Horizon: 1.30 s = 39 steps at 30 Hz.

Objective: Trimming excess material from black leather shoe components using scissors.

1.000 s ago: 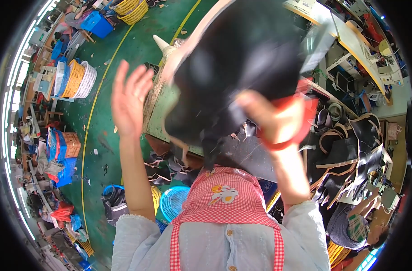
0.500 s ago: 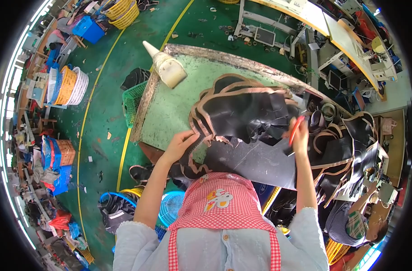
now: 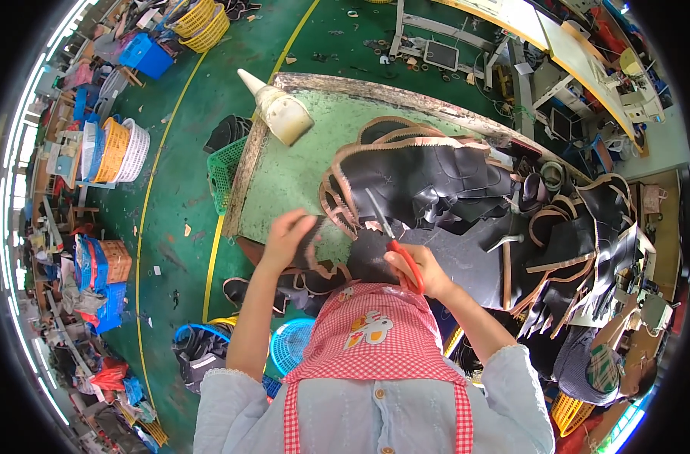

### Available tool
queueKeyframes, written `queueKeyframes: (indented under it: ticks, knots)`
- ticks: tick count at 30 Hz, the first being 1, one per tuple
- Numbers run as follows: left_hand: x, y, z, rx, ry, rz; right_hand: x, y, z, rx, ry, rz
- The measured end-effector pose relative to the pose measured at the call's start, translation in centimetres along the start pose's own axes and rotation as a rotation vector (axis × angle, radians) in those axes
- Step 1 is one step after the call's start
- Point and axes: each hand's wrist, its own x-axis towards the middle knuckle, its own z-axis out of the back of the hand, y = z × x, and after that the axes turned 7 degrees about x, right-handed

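Red-handled scissors (image 3: 406, 263) are in my right hand (image 3: 428, 274), their blades pointing up and left toward a stack of black leather pieces (image 3: 413, 178) with tan edges. My left hand (image 3: 286, 240) is left of that stack, fingers closed on a dark, pink-edged leather strip (image 3: 310, 246). The strip hangs toward my checked apron, and its lower end is partly hidden. A gap separates the scissors from the strip. Below the stack lies a flat black sheet (image 3: 454, 261), partly under my right hand.
The green worktable (image 3: 273, 189) has a worn raised edge. A white cone-tipped bottle (image 3: 284, 113) lies at its far left corner. More black leather pieces (image 3: 568, 250) are heaped at the right. A green basket (image 3: 222, 175) and a blue basket (image 3: 290, 344) stand at the left.
My right hand has brought the scissors left and nearer to me, from the stack's right end. My left hand has shifted slightly left, drawing the strip away from the stack.
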Motion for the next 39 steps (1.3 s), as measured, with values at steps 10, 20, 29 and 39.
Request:
queueKeyframes:
  ticks: [10, 20, 29, 39]
  knots:
    - [-1.6, -15.4, 0.6, -1.016, 0.91, -0.563, 5.2, 2.3, -9.9, 0.126, 0.547, 0.402]
    - [0.1, -2.9, -0.4, 0.585, 0.531, -0.402, -2.3, 20.7, -2.0, -0.032, -0.686, 1.109]
    - [-0.4, 2.3, -2.8, 0.203, 0.259, -0.026, 2.1, 2.8, 14.9, -0.095, -0.832, 0.461]
    - [-0.6, -1.6, -1.0, 0.316, 0.268, -0.118, -1.1, -2.0, 1.6, -0.397, 0.109, -0.104]
